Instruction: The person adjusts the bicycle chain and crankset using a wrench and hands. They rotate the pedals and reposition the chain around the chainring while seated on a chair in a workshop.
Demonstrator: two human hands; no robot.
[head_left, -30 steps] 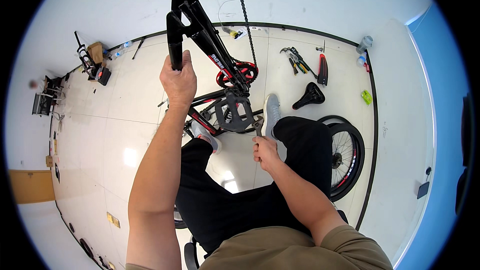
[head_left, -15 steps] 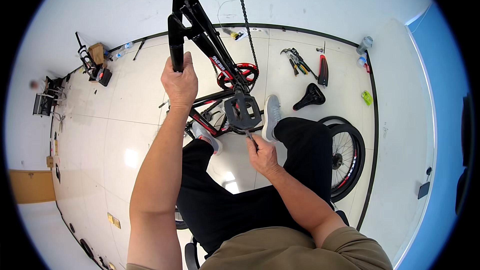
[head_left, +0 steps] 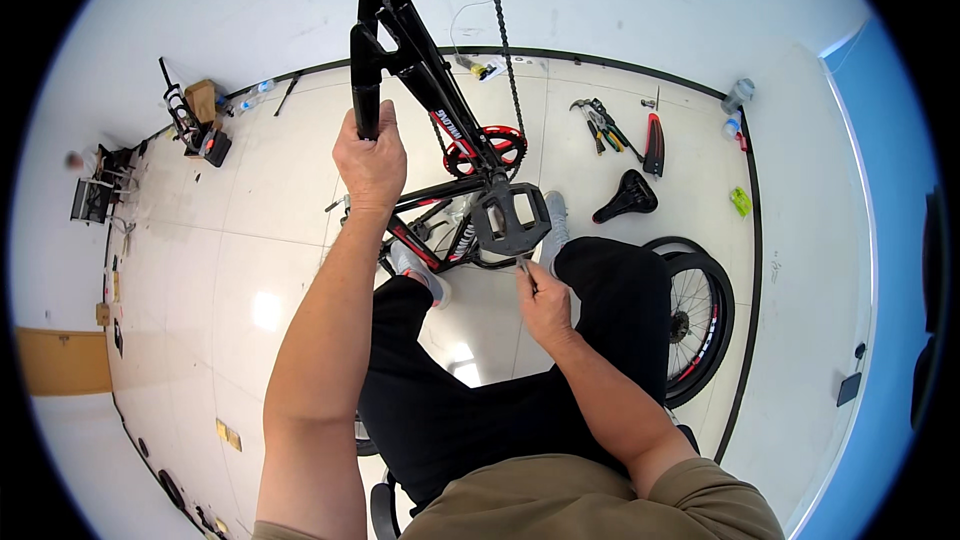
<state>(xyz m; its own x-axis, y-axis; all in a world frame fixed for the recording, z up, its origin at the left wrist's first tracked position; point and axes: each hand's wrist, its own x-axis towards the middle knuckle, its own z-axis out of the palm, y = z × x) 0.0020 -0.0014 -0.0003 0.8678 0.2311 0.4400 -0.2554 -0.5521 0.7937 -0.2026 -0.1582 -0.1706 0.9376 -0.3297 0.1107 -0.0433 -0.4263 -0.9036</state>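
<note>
A black bicycle frame (head_left: 419, 80) with red and white markings stands tilted in front of me, without its wheels. My left hand (head_left: 371, 166) is closed round a black tube at the frame's upper left. Lower down, a black platform pedal (head_left: 511, 221) sits near the red-and-black chainring (head_left: 484, 151), and the chain (head_left: 504, 30) runs upward from there. My right hand (head_left: 545, 304) pinches a thin grey metal tool (head_left: 524, 265) just below the pedal. Most of that tool is hidden by my fingers, and I cannot tell whether its tip touches the pedal.
Right of the frame lie a black saddle (head_left: 626, 197), a red-and-black mudguard (head_left: 654, 145) and several hand tools (head_left: 603, 127). A wheel (head_left: 698, 325) rests beside my right leg. By the far wall are bottles (head_left: 738, 94), a cardboard box (head_left: 201, 100) and a black fork-like part (head_left: 174, 100).
The pedal has turned and shifted right. My right hand with the metal tool has followed it slightly right. My left hand keeps its hold as the whole view shifts a little.
</note>
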